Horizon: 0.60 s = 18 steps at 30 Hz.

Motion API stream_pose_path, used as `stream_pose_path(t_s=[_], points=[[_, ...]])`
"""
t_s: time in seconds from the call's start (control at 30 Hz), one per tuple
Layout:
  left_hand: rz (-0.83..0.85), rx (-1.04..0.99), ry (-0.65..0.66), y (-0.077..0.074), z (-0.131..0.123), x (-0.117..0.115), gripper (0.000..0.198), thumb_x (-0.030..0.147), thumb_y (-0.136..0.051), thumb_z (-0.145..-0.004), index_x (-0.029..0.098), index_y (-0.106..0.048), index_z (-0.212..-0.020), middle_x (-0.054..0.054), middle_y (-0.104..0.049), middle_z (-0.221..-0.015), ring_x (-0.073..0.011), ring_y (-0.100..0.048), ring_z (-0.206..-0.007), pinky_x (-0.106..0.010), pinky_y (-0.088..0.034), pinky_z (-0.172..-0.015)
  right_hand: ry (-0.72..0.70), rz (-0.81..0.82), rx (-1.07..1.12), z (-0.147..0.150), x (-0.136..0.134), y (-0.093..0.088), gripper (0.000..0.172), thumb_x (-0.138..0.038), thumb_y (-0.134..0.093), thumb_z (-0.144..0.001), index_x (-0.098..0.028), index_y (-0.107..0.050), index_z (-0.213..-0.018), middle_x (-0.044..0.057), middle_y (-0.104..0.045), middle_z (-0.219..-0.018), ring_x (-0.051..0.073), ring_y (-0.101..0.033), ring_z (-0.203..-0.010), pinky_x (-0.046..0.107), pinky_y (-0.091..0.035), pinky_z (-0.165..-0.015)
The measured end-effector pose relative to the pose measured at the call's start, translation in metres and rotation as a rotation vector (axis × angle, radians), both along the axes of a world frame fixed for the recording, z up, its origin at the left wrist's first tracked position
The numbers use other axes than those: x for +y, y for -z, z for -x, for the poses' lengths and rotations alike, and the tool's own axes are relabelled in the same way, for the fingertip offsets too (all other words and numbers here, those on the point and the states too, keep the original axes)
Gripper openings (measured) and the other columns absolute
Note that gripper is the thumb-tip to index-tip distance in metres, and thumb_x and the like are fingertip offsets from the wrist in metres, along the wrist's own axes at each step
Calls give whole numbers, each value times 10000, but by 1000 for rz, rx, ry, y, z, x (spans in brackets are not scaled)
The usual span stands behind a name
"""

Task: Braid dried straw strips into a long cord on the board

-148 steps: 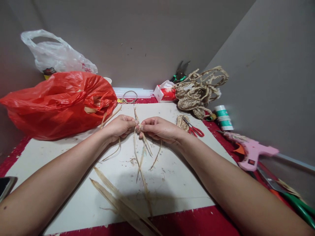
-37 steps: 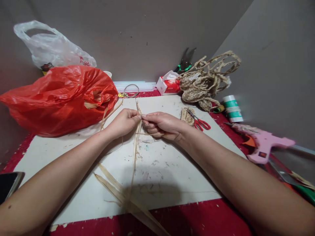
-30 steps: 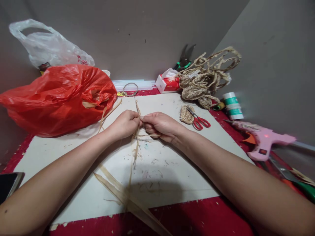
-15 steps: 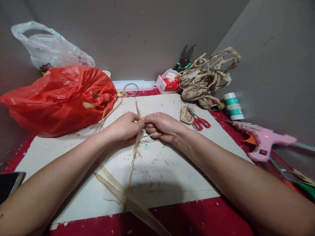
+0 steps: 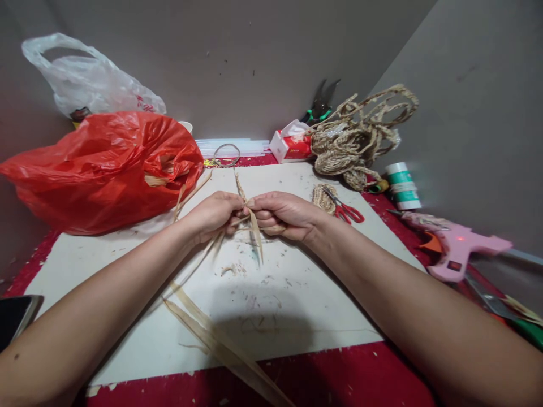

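Note:
My left hand (image 5: 218,213) and my right hand (image 5: 283,215) meet above the white board, both closed on dried plant-fibre strips. Between them the strips form a thin braid (image 5: 238,185), which runs away from me toward the back of the board. One loose strip end (image 5: 255,232) hangs down between the hands. Other strands trail below my left hand toward the lower left. Fingertips of both hands pinch the strips near the braid's lower end; exactly which strand each grips is partly hidden. Wide pale fibre strips (image 5: 212,333) lie across the board's front.
A red plastic bag (image 5: 97,169) with fibre inside stands at left. Red-handled scissors (image 5: 348,212) rest by a small coil (image 5: 323,198) on the white board (image 5: 339,305). Braided rope (image 5: 352,141), a tissue pack (image 5: 292,146) and a pink glue gun (image 5: 462,246) sit along the right.
The strand that hung straight down toward me has shifted left, below my left hand. A short strip end now hangs between the hands, which remain at nearly the same spot.

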State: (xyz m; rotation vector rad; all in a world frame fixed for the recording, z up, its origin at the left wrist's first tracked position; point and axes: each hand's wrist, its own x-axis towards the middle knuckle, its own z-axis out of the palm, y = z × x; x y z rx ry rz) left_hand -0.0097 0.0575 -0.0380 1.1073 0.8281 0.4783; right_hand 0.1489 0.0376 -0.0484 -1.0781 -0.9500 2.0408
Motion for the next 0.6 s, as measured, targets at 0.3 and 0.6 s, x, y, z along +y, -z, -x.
stream_pose_path(t_s=[0.3,0.6], points=[[-255,201,6,6,4,6,144,163,-496,-768,146,-513,-626,69,-334,-432,-37,-263,-375,-185,-218,-411,-113,-40,-95,-3,1,-2,127,-152,-471,-794,-154,-459,-668,-97,-208,-467,34,-103,-371,137,-90,-307],[-658,441,36,2,7,9,152,188,-499,-740,124,-597,-643,30,-474,-536,-66,-367,-488,-199,-285,-485,-134,-250,-350,-3,-1,-3,145,-202,-474,-821,-152,-483,-685,-91,-251,-462,37,-153,-363,175,-98,-340]])
